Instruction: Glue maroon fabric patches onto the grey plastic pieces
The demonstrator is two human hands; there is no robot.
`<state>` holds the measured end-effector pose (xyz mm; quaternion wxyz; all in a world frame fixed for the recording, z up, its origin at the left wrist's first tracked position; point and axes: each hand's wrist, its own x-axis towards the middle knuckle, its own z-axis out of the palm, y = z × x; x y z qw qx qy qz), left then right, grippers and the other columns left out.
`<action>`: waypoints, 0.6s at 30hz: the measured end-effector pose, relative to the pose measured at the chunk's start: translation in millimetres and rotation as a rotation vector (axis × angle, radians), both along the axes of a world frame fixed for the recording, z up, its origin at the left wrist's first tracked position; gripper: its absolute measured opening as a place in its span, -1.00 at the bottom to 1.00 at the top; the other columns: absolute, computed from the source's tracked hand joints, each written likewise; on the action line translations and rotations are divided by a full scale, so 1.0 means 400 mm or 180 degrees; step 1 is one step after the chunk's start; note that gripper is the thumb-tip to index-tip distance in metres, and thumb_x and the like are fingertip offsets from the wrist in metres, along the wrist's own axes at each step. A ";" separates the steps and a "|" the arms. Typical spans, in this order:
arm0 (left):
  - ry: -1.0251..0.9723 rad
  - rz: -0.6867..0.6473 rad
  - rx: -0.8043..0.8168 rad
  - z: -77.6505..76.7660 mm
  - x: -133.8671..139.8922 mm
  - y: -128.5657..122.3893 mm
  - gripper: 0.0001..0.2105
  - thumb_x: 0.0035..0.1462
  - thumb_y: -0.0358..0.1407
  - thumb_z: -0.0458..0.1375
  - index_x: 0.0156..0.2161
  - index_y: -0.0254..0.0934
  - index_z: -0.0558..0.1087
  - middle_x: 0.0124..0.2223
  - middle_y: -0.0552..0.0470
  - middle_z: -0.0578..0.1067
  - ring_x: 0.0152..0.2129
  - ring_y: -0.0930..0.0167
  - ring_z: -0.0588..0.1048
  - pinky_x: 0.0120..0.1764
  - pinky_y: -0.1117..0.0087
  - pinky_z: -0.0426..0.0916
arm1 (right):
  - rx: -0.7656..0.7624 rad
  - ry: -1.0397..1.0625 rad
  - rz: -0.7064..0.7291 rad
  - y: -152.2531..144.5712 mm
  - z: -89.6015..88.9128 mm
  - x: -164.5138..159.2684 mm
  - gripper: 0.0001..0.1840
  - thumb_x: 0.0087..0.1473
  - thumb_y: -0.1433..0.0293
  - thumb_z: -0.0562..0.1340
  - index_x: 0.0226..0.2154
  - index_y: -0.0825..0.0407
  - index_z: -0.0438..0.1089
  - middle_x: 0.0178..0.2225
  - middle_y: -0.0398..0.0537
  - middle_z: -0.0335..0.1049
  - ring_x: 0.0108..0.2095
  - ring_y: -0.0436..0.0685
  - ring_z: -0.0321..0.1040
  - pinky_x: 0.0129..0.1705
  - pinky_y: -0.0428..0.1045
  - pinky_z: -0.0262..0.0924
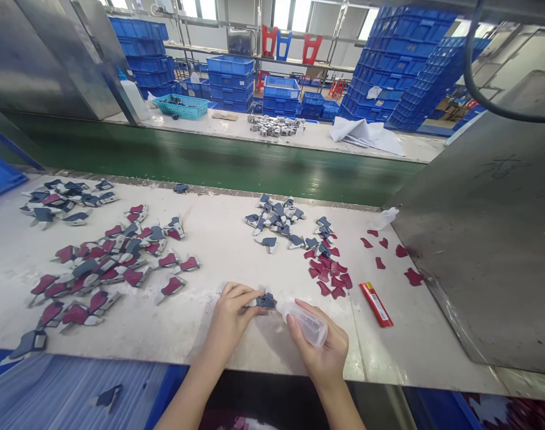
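While the L hand (234, 313) pinches a small blue-and-white part (266, 300) btwn thumb and fingertips, low over the worktable (219, 239), the R hand (326, 346) is wrapped round a clear squeeze bottle (311, 325). Its tip is right by the part's R end; can't tell if they touch. Just past the bottle, to the R, lies a pile of maroon pcs (337, 280), w/ a red packet (376, 304) nr it. Straight ahead: a bunch of blue-topped parts (279, 209). Off L, a big heap of mixed parts (133, 276), maroon and blue. Loose maroon bits (415, 276) sit nr the metal panel (487, 239). Across the green strip (201, 161), a teal basket (189, 112) and some grey pcs (272, 125); blue crates (230, 80) stacked behind.
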<state>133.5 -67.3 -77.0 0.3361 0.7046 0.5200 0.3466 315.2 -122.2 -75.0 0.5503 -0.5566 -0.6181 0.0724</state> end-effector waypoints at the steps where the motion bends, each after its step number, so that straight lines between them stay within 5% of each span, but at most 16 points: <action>1: -0.0019 0.0004 0.0001 0.000 0.000 0.000 -0.76 0.00 -0.41 0.32 -0.19 -0.06 0.63 -0.28 0.00 0.60 -0.22 0.19 0.42 -0.16 0.19 0.39 | -0.0020 -0.0006 0.0020 0.000 0.000 0.000 -0.78 0.05 0.40 0.33 -0.19 0.10 0.50 -0.33 0.04 0.58 -0.40 0.14 0.55 -0.40 -0.05 0.48; 18: -0.0074 -0.0029 0.0103 -0.002 -0.001 0.001 -0.76 -0.02 -0.43 0.37 -0.20 -0.12 0.63 -0.30 0.02 0.61 -0.25 0.24 0.41 -0.20 0.24 0.38 | -0.0176 0.0146 -0.0172 -0.002 -0.002 0.002 -0.81 0.08 0.37 0.32 -0.22 0.10 0.53 -0.33 0.04 0.59 -0.40 0.16 0.56 -0.38 -0.05 0.47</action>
